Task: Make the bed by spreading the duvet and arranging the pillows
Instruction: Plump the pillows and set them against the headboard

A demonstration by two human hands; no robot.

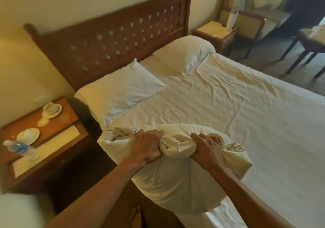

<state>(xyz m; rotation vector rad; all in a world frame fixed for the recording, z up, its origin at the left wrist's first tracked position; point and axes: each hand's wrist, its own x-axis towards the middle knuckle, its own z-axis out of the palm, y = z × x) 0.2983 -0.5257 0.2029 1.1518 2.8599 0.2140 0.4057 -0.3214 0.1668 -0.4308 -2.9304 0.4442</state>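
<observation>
- Left hand (146, 147): closed in a tight fist on a bunched fold of a cream pillow (175, 171), knuckles up, forearm reaching in from the lower left.
- Right hand (206, 151): likewise clenched on the same pillow, fingers dug into the gathered cloth just to the right of the left hand's grip.
- Held pillow: bulging below the two grips, its cover twisted and creased between the fists; it hangs over the near edge of the bed, and whether its underside touches the sheet cannot be told.
- Bed sheet (246, 113): white, wrinkled, covering the mattress; no duvet lies spread on it.
- Near flat pillow (121, 89): lying at the head of the bed on the left side, against the headboard (109, 39).
- Far pillow (186, 52): plump, lying at the head on the right side, apart from the flat one.
- Near bedside table (47, 140): wooden, left of the bed; it carries a cup on a saucer (51, 110), a second saucer (28, 136) and a water bottle (16, 147) lying on its side.
- Far bedside table (214, 32): beyond the bed, with a clear bottle (232, 19) standing on it.
- Chair (253, 25): just beside the far table; detail blurred.
</observation>
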